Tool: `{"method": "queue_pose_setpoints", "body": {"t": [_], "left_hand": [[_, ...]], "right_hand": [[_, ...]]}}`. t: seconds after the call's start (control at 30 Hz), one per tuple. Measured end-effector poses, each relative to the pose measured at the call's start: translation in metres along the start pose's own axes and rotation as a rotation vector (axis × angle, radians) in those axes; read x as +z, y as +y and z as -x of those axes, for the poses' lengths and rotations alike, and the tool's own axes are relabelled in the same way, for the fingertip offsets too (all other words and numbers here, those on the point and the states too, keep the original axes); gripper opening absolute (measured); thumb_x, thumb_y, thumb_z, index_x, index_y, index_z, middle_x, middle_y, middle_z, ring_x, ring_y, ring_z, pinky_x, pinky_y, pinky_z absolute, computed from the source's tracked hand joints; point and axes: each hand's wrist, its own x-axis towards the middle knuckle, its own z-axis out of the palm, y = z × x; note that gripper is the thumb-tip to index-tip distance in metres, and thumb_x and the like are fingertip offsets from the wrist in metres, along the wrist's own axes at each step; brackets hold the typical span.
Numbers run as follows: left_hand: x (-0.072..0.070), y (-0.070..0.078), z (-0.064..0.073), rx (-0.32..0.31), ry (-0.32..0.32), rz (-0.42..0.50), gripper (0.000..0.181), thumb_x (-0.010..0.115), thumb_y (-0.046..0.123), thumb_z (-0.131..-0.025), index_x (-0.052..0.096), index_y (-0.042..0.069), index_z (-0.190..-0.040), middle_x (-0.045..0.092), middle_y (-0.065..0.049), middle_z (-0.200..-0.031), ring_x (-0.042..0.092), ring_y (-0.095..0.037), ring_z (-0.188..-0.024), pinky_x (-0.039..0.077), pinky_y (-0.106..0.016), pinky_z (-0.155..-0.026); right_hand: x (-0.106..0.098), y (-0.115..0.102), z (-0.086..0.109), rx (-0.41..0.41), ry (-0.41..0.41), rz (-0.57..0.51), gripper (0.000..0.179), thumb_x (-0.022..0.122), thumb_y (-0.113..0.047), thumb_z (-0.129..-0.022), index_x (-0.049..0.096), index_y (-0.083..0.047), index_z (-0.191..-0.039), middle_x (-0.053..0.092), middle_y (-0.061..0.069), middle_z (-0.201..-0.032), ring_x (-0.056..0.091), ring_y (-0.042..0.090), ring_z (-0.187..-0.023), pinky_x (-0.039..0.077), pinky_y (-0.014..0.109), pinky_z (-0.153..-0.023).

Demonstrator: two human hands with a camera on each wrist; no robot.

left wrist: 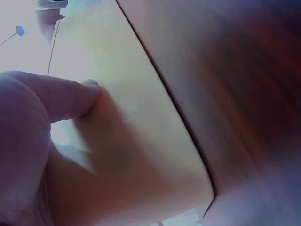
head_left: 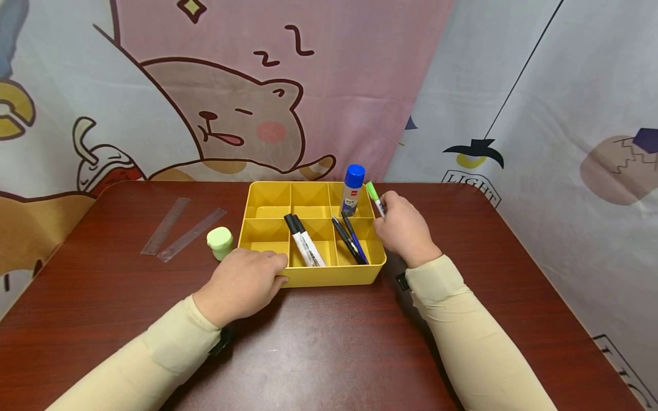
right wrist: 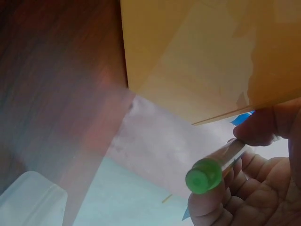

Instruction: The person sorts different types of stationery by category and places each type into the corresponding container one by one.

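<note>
A yellow compartment box [head_left: 329,277] stands on the table. My left hand [head_left: 241,283] grips its front wall near the left corner, fingers over the rim and the thumb [left wrist: 70,98] on the outer face. Beside the box's right wall, my right hand [head_left: 406,228] pinches a green-capped marker [head_left: 379,204]; in the right wrist view its green end [right wrist: 202,178] points toward the camera. Two black-capped white markers [head_left: 308,242] lean in the front middle compartment. Several pens [head_left: 352,240] lie in the front right one. An upright blue-capped glue stick [head_left: 352,194] occupies the back right one.
Left of the box lie two clear rulers [head_left: 165,226], with a small light-green container [head_left: 220,242] between them and my left hand. The brown table [head_left: 319,348] meets a printed cloth [head_left: 360,85] at its back edge.
</note>
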Motion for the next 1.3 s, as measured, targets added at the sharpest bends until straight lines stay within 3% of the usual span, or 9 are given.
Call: {"method": "queue_pose_setpoints", "body": {"t": [1.3], "left_hand": [[0.0006, 0.0001, 0.0001, -0.004, -0.005, -0.003, 0.037, 0.086, 0.026, -0.084, 0.051, 0.018, -0.073, 0.049, 0.005, -0.062, 0.053, -0.016, -0.053, 0.039, -0.033, -0.05]], "right_hand": [[0.0015, -0.0028, -0.0004, -0.018, 0.001, -0.016, 0.039, 0.059, -0.01, -0.093, 0.054, 0.0, -0.131, 0.063, 0.015, -0.111, 0.061, 0.033, -0.096, 0.055, 0.051, -0.094]]}}
